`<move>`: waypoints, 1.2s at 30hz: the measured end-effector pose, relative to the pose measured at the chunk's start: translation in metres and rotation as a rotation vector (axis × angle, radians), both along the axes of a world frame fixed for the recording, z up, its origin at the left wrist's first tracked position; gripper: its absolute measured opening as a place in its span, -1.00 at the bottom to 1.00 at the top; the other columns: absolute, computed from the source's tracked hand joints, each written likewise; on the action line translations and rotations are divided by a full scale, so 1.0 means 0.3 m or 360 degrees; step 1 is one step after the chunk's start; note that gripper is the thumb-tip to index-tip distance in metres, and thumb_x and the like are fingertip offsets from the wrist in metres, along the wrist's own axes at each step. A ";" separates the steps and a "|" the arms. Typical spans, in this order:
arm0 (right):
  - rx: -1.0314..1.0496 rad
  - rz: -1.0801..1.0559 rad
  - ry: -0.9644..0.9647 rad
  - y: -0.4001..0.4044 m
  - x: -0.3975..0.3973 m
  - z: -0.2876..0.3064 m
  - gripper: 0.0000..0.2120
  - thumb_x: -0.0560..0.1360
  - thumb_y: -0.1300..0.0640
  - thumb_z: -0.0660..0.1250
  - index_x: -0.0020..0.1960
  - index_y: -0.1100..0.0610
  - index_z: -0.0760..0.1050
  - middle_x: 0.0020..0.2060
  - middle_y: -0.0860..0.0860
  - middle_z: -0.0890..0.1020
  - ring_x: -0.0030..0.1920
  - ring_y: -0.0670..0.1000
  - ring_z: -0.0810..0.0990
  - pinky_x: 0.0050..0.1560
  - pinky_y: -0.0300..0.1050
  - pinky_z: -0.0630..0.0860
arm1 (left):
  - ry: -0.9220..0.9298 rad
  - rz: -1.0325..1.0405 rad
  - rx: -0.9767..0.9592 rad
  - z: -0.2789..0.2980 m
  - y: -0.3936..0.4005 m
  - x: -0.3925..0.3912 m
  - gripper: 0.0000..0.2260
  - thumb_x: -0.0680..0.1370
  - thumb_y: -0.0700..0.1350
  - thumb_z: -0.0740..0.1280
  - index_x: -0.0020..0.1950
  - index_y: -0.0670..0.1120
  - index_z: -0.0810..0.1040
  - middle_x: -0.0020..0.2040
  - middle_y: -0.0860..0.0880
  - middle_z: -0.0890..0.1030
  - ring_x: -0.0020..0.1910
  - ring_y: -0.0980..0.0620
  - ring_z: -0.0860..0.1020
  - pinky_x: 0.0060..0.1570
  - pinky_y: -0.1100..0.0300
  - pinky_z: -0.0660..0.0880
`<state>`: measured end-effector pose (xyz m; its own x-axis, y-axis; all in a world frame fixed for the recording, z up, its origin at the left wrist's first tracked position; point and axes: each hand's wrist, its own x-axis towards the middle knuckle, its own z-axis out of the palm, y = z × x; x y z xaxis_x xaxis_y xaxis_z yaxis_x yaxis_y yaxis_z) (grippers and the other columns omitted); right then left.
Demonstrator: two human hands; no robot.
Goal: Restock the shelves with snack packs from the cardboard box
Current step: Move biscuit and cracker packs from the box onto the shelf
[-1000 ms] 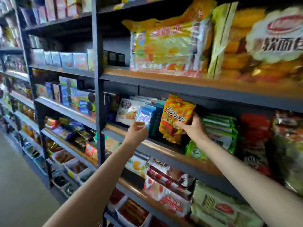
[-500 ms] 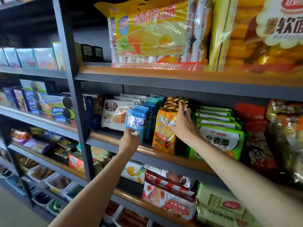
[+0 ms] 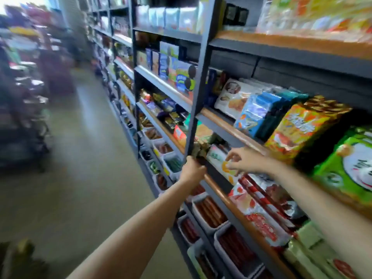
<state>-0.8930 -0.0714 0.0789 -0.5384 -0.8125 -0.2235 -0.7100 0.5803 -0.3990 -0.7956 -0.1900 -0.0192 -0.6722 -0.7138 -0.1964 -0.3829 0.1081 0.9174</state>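
Note:
The orange snack pack (image 3: pixel 298 129) stands upright on the middle shelf (image 3: pixel 225 127), between a blue pack (image 3: pixel 255 113) and a green pack (image 3: pixel 350 170). Both hands are off it and hang lower, in front of the shelf below. My right hand (image 3: pixel 243 161) hovers with loosely bent fingers before a white pack with orange fruit (image 3: pixel 223 164) and holds nothing. My left hand (image 3: pixel 193 170) has curled fingers right at the dark upright post (image 3: pixel 198 93); blur hides whether it grips the post. No cardboard box is clearly visible.
Shelving with packed snacks runs along the right, with white trays of sausages (image 3: pixel 209 212) low down. The aisle floor (image 3: pixel 84 158) stretches to the left, with blurred racks (image 3: pixel 22 93) beyond. A dark blurred object (image 3: pixel 18 258) lies at the bottom left.
My right hand let go of the orange pack, which now stands on the shelf. Both hands dropped to the shelf below. The view swung left toward the aisle.

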 end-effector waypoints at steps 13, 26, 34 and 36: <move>0.0447 0.1275 -0.0049 -0.567 0.946 -0.482 -0.69 0.54 0.10 0.26 0.24 0.18 0.45 0.17 0.09 0.56 0.19 0.07 0.51 0.06 -0.22 0.38 | -0.1201 0.1249 0.0095 -0.450 -0.098 1.535 -0.78 0.55 -0.11 0.22 0.14 -0.14 0.53 0.12 -0.13 0.60 0.07 -0.11 0.56 0.04 0.10 0.51; 0.0683 0.2113 0.0697 -0.776 1.547 -0.912 -0.62 0.55 0.18 0.18 0.37 0.11 0.36 0.36 0.11 0.33 0.37 0.17 0.25 0.30 0.05 0.34 | -0.1218 0.0572 0.0304 -0.685 -0.272 1.718 -0.67 0.54 0.02 0.28 0.28 0.01 0.45 0.26 -0.01 0.53 0.27 -0.02 0.45 0.34 -0.03 0.28; 0.0704 0.2217 0.0737 -0.821 1.583 -0.995 -0.69 0.57 0.28 0.13 0.29 0.19 0.42 0.20 0.12 0.50 0.21 0.13 0.46 0.12 -0.04 0.49 | -0.1198 0.0548 0.0299 -0.695 -0.349 1.794 -0.76 0.56 -0.04 0.26 0.22 -0.02 0.50 0.23 -0.03 0.55 0.25 -0.03 0.47 0.28 0.04 0.32; 0.0688 0.2202 0.0712 -0.827 1.587 -1.002 -0.69 0.57 0.28 0.14 0.29 0.19 0.42 0.20 0.11 0.51 0.21 0.12 0.49 0.10 -0.05 0.50 | -0.1168 0.0545 0.0305 -0.701 -0.347 1.792 -0.76 0.56 -0.04 0.26 0.21 -0.01 0.50 0.23 -0.02 0.55 0.24 -0.02 0.48 0.28 0.04 0.34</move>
<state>-0.4170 -0.3196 -0.2217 0.4843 -0.6371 -0.5996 -0.7907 -0.6120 0.0116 -0.2581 -0.2941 -0.2297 -0.0775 -0.7653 -0.6390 -0.8743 -0.2559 0.4125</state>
